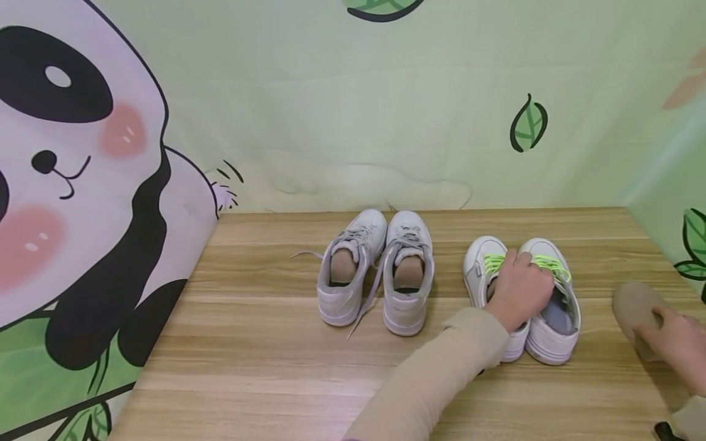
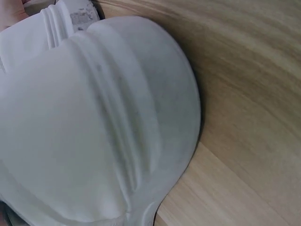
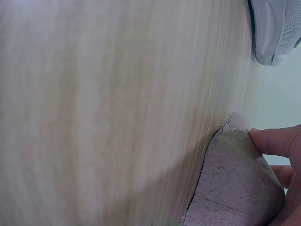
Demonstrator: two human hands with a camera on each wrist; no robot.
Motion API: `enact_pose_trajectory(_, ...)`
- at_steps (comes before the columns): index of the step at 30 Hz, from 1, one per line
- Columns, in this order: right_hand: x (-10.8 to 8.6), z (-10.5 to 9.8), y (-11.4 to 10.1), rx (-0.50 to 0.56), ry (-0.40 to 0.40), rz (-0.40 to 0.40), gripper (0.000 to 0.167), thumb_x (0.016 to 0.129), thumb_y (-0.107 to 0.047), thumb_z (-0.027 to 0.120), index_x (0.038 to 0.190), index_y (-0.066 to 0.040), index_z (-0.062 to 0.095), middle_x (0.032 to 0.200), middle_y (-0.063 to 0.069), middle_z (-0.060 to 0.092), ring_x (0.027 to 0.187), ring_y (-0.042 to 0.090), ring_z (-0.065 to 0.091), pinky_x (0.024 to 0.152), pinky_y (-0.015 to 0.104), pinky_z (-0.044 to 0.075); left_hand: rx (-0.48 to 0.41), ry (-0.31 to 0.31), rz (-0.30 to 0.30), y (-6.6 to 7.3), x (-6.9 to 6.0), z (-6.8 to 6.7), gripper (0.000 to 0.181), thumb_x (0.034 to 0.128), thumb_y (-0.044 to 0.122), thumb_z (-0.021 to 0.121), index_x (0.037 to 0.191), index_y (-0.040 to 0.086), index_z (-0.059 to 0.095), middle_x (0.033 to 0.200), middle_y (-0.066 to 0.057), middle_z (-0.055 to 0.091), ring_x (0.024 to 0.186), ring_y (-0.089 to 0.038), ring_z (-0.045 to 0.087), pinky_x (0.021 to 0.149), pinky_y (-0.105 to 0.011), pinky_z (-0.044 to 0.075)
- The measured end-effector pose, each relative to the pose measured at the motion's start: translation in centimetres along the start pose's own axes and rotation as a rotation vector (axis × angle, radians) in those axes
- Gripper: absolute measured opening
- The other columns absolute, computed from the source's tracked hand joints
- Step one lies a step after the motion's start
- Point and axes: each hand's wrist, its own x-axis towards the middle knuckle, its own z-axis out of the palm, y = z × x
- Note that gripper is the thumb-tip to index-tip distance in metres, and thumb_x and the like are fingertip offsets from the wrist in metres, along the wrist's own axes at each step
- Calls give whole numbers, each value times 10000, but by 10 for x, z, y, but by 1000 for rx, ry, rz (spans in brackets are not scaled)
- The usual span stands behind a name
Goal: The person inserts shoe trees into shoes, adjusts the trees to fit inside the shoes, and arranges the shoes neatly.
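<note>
A pair of white shoes with bright green laces stands on the wooden floor in the head view. My left hand (image 1: 521, 288) lies over their inner sides, its fingers curled at the left shoe (image 1: 473, 269); the exact hold is partly hidden. The right shoe (image 1: 553, 346) shows a grey insole. White shoe heels (image 2: 61, 136) fill much of the left wrist view. Farther right, my right hand (image 1: 675, 343) pinches a brown moulded shoe insert (image 1: 634, 306) between thumb and fingers. The right wrist view shows this insert (image 3: 235, 179) close to the floor.
Left of the middle stands another white pair with grey laces, a left shoe (image 1: 337, 306) and a right shoe (image 1: 405, 315), brown inserts inside. Their loose laces trail on the wooden floor (image 1: 248, 367). A panda-printed cloth (image 1: 386, 122) rises behind and at the sides.
</note>
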Motion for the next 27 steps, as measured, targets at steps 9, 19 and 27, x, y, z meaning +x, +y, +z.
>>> enact_pose_trajectory(9,2,5,3,-10,1,35,602,844,-191,498,1260,158,236,1195,441,269,1059,560,283,890,613,254,7,65,-39,2,-1,6,230,903,379,384,1022,353,579,1048,139,538,1045,-78,430,969,-340,256)
enact_pose_trajectory(19,-3,2,0,-11,7,28,650,864,-256,509,1282,147,217,1187,442,258,1061,562,274,882,620,258,30,105,10,4,-2,8,260,918,350,354,1112,399,521,1131,155,501,1072,-57,417,970,-333,254)
enact_pose_trajectory(27,-3,2,4,-11,0,-1,782,806,-303,599,1295,147,185,1160,457,245,1051,569,268,872,618,265,-5,-25,10,5,1,5,261,919,346,364,1096,433,534,1146,202,511,1089,-39,399,1008,-334,194)
